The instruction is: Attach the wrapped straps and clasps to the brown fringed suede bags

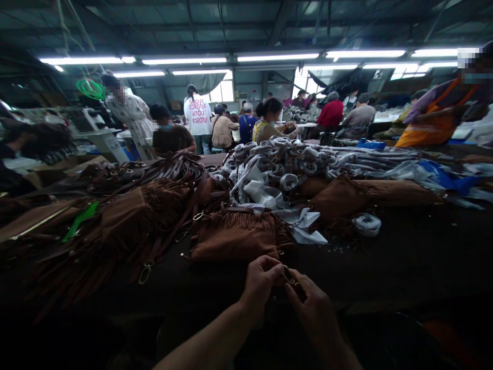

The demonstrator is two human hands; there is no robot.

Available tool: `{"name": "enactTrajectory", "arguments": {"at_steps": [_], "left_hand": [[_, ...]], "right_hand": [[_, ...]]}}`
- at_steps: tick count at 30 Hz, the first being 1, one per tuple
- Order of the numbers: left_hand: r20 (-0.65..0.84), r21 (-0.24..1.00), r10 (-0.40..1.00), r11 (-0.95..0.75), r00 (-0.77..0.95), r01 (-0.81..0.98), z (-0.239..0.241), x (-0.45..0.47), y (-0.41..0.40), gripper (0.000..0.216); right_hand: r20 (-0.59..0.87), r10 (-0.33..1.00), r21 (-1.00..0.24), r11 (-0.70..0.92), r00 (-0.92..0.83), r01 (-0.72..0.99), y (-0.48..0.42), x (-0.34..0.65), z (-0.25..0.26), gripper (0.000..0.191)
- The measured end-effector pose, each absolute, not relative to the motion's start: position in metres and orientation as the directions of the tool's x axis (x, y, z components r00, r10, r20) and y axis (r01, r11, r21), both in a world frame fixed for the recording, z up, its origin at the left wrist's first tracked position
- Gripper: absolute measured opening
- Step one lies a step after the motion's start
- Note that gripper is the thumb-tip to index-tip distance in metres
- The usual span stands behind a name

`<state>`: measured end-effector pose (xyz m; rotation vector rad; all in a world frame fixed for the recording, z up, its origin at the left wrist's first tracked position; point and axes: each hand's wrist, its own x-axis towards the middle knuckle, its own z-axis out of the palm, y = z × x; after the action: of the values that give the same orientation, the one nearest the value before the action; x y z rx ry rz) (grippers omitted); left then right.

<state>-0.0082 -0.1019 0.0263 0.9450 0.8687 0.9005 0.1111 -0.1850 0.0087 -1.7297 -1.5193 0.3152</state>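
Note:
Just in front of a brown fringed suede bag (234, 239), both hands meet at the table's near edge. Between their fingertips is a small gold-coloured metal clasp (287, 273), an oval loop like a snap hook. My left hand (261, 281) pinches one end of it with thumb and forefinger. My right hand (313, 303) is closed round the other end, and its fingers hide part of the clasp. Whether a strap hangs from the clasp is too dark to see. The bag lies flat with its fringe at the far side and right end.
Left of the bag lie more fringed bags (127, 210), brown straps with metal hooks (145, 273) and a green strip (80, 221). Plastic-wrapped strap coils (285, 159) are heaped behind. A wrapped coil (366, 224) sits to the right. Several people work at tables farther back.

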Motion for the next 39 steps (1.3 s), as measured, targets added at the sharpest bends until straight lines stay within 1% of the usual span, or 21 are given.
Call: {"name": "enactTrajectory", "arguments": {"at_steps": [4,6,7,8,9,10,11,12,13,14,16,18,19,21,27,32,36,39], "left_hand": [[-0.203,0.933,0.899,0.298,0.388,-0.203,0.024,-0.003,-0.099,0.029],[-0.169,0.958,0.891,0.249,0.420,-0.142,0.025,-0.002,-0.096,0.026],[-0.128,0.980,0.895,0.180,0.428,-0.082,0.027,-0.002,-0.095,0.024],[-0.061,0.998,0.904,0.066,0.424,0.003,0.029,-0.003,-0.094,0.021],[0.036,0.990,0.910,-0.089,0.414,0.108,0.032,-0.004,-0.092,0.017],[0.155,0.937,0.900,-0.264,0.407,0.228,0.034,-0.005,-0.091,0.014],[0.273,0.837,0.870,-0.425,0.410,0.346,0.036,-0.006,-0.090,0.012],[0.367,0.709,0.827,-0.545,0.426,0.448,0.037,-0.005,-0.088,0.016],[0.426,0.582,0.785,-0.618,0.449,0.529,0.036,-0.005,-0.086,0.022],[0.455,0.475,0.756,-0.654,0.471,0.589,0.035,-0.003,-0.084,0.025],[0.465,0.320,0.721,-0.677,0.513,0.663,0.029,0.001,-0.078,0.021],[0.464,0.218,0.692,-0.694,0.553,0.686,0.022,0.005,-0.071,0.010],[0.467,0.187,0.676,-0.705,0.570,0.684,0.019,0.006,-0.068,0.006],[0.478,0.171,0.655,-0.722,0.585,0.670,0.014,0.007,-0.062,0.004],[0.496,0.234,0.653,-0.735,0.572,0.636,0.011,0.002,-0.057,0.007],[0.502,0.267,0.661,-0.732,0.558,0.626,0.009,0.001,-0.056,0.009],[0.497,0.298,0.687,-0.709,0.531,0.639,0.007,0.005,-0.054,0.012],[0.464,0.323,0.717,-0.684,0.520,0.654,0.012,0.008,-0.057,0.011]], "right_hand": [[0.350,0.894,-0.627,0.002,0.279,0.779,-0.181,0.111,0.007,0.032],[0.382,0.868,-0.581,-0.043,0.319,0.813,-0.176,0.114,0.008,0.029],[0.398,0.854,-0.559,-0.064,0.335,0.827,-0.173,0.116,0.009,0.027],[0.413,0.843,-0.541,-0.077,0.344,0.838,-0.170,0.120,0.009,0.026],[0.430,0.834,-0.523,-0.082,0.346,0.848,-0.166,0.124,0.009,0.025],[0.449,0.826,-0.504,-0.080,0.341,0.860,-0.162,0.128,0.008,0.025],[0.471,0.818,-0.482,-0.075,0.331,0.873,-0.158,0.133,0.008,0.025],[0.494,0.811,-0.456,-0.064,0.312,0.888,-0.154,0.138,0.006,0.026],[0.519,0.805,-0.425,-0.049,0.287,0.904,-0.149,0.142,0.005,0.026],[0.542,0.800,-0.393,-0.030,0.258,0.919,-0.144,0.146,0.003,0.027],[0.577,0.795,-0.328,0.015,0.188,0.945,-0.134,0.151,-0.001,0.027],[0.599,0.791,-0.271,0.053,0.125,0.961,-0.125,0.152,-0.004,0.028],[0.605,0.790,-0.249,0.067,0.101,0.966,-0.120,0.153,-0.005,0.028],[0.608,0.791,-0.221,0.089,0.066,0.971,-0.113,0.153,-0.009,0.027],[0.588,0.809,-0.167,0.114,0.006,0.979,-0.103,0.153,-0.019,0.027],[0.614,0.789,-0.126,0.123,-0.020,0.984,-0.100,0.152,-0.022,0.027],[0.606,0.794,-0.128,0.143,-0.037,0.981,-0.101,0.149,-0.023,0.027],[0.586,0.810,-0.145,0.139,-0.028,0.980,-0.107,0.150,-0.022,0.027]]}}
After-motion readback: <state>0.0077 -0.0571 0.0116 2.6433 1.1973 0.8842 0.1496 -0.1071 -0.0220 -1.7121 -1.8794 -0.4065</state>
